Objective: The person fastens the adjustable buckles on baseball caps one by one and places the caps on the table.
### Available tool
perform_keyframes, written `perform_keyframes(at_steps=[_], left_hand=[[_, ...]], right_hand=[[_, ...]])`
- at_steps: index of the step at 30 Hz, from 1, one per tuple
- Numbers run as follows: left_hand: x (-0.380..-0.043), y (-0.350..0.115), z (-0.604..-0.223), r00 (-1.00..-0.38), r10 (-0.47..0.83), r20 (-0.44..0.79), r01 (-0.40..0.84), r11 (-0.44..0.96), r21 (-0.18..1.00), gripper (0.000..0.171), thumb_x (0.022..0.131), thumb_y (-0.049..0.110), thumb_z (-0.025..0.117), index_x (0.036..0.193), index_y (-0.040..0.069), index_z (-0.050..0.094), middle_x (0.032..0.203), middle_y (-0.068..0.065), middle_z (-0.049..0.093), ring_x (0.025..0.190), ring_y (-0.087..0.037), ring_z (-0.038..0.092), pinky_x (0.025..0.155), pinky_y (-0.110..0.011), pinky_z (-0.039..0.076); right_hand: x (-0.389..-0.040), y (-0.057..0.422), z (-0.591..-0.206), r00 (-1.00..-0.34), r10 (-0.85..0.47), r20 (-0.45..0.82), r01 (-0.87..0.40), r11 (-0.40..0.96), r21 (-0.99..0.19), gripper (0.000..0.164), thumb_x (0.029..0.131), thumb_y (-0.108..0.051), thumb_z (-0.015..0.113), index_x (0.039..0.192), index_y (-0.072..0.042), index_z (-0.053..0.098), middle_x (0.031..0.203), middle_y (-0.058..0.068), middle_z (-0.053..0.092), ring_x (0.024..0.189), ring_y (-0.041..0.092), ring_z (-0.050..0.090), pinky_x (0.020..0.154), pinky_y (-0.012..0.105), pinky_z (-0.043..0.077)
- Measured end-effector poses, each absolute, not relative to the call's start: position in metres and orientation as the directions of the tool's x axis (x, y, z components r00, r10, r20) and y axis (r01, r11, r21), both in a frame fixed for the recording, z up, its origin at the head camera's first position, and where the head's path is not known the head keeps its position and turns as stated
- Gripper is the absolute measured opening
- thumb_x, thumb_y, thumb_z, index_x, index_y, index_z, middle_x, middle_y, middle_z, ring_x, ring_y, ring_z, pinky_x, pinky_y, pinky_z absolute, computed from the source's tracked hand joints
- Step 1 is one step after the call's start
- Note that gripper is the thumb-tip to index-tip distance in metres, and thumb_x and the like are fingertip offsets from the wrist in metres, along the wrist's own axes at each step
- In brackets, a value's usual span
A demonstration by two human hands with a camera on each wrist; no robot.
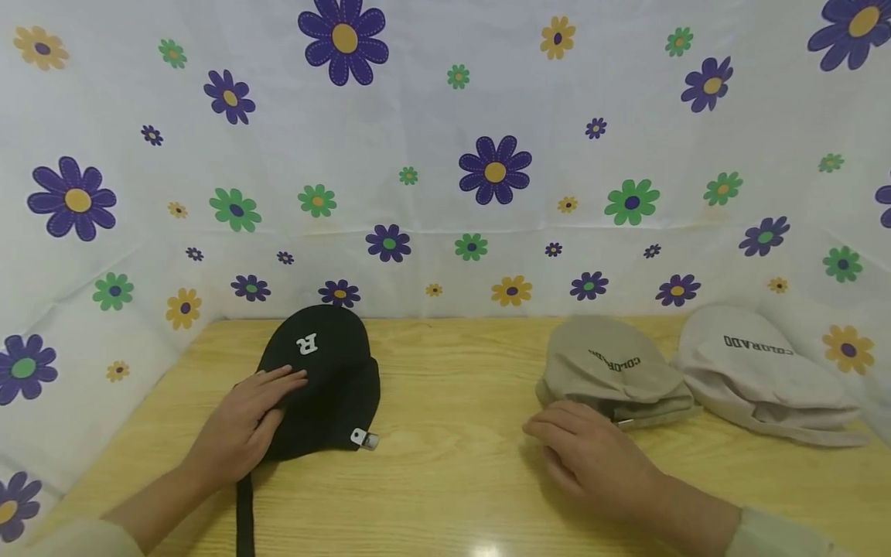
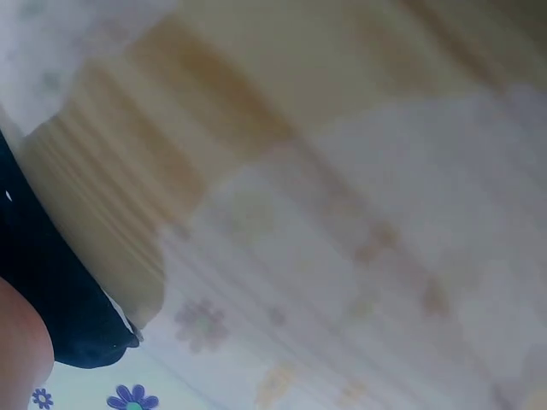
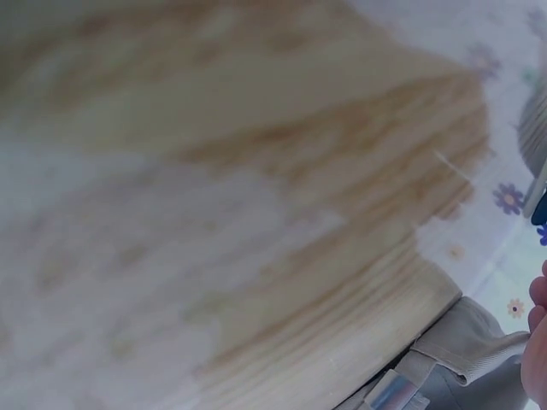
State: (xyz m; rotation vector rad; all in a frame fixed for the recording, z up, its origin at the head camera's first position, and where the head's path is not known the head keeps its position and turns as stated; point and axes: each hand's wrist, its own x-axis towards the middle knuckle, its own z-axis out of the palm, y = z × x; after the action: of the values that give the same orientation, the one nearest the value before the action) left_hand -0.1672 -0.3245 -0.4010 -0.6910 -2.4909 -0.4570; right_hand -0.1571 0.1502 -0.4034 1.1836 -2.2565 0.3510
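Observation:
On the left of the table, in the head view, lies a black cap [image 1: 327, 363] with a white letter R and a metal strap clasp [image 1: 364, 439]. My left hand [image 1: 240, 425] rests on its near left side, fingers fairly straight; a black strap [image 1: 244, 514] hangs below. Part of the black cap [image 2: 60, 282] also shows in the left wrist view. My right hand [image 1: 595, 460] is just in front of a tan cap [image 1: 605, 360], fingers loosely bent, holding nothing visible. The right wrist view shows the tan cap's fabric [image 3: 466, 346] and buckle [image 3: 395, 393].
Beside the tan cap, at the far right, lies a pale cap [image 1: 759, 363] lettered COLORADO. The caps are on a wood-grain table [image 1: 452, 402]. A white cloth [image 1: 425, 124] printed with flowers stands behind the table and at its sides.

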Motion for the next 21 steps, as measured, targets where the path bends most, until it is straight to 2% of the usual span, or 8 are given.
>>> perform_keyframes(at_steps=[5,9,12,14,17,21], left_hand=[[-0.166,-0.318,-0.399,-0.754,0.377,0.539,0.539,0.823,0.178,0.046,0.088,-0.007,0.058,0.13,0.011,0.064,0.135,-0.007,0.064,0.128,-0.034,0.054,0.118,-0.019,0.021],[-0.166,-0.313,-0.398,-0.772,0.364,0.522,0.522,0.831,0.193,0.046,0.089,-0.006,0.057,0.13,0.012,0.064,0.136,-0.006,0.063,0.13,-0.034,0.053,0.118,-0.034,0.031],[-0.167,-0.308,-0.397,-0.779,0.363,0.511,0.518,0.833,0.197,0.045,0.089,-0.005,0.057,0.13,0.011,0.064,0.136,-0.007,0.063,0.13,-0.034,0.053,0.112,-0.048,0.037],[-0.167,-0.305,-0.396,-0.781,0.363,0.509,0.517,0.833,0.2,0.044,0.089,-0.005,0.057,0.129,0.01,0.065,0.136,-0.007,0.063,0.13,-0.035,0.053,0.108,-0.052,0.039],[-0.167,-0.3,-0.395,-0.781,0.363,0.507,0.517,0.832,0.2,0.043,0.089,-0.005,0.057,0.129,0.009,0.065,0.135,-0.008,0.064,0.13,-0.035,0.053,0.105,-0.055,0.04],[-0.166,-0.294,-0.396,-0.782,0.361,0.508,0.516,0.832,0.204,0.044,0.088,-0.005,0.058,0.13,0.009,0.064,0.135,-0.007,0.064,0.129,-0.033,0.054,0.104,-0.053,0.04]], right_hand=[[-0.157,0.148,-0.403,-0.467,-0.663,0.585,-0.817,0.577,0.002,0.032,0.079,-0.011,0.07,0.111,-0.013,0.071,0.11,-0.004,0.069,0.104,0.014,0.064,0.095,0.036,0.051],[-0.157,0.147,-0.401,-0.472,-0.661,0.583,-0.813,0.582,0.001,0.032,0.079,-0.012,0.07,0.111,-0.013,0.07,0.11,-0.005,0.069,0.105,0.014,0.064,0.093,0.034,0.052],[-0.157,0.145,-0.4,-0.459,-0.66,0.595,-0.817,0.577,0.009,0.033,0.078,-0.011,0.071,0.111,-0.013,0.07,0.11,-0.004,0.069,0.104,0.014,0.064,0.092,0.033,0.052],[-0.157,0.142,-0.399,-0.449,-0.661,0.602,-0.821,0.57,0.014,0.033,0.078,-0.011,0.07,0.111,-0.013,0.071,0.11,-0.005,0.069,0.103,0.014,0.064,0.091,0.033,0.052],[-0.157,0.139,-0.398,-0.434,-0.67,0.602,-0.832,0.554,0.017,0.033,0.079,-0.011,0.069,0.112,-0.013,0.07,0.11,-0.004,0.069,0.102,0.014,0.063,0.09,0.033,0.052],[-0.157,0.134,-0.399,-0.415,-0.691,0.592,-0.85,0.527,0.019,0.033,0.079,-0.011,0.069,0.112,-0.012,0.07,0.111,-0.004,0.068,0.104,0.015,0.062,0.092,0.033,0.051]])
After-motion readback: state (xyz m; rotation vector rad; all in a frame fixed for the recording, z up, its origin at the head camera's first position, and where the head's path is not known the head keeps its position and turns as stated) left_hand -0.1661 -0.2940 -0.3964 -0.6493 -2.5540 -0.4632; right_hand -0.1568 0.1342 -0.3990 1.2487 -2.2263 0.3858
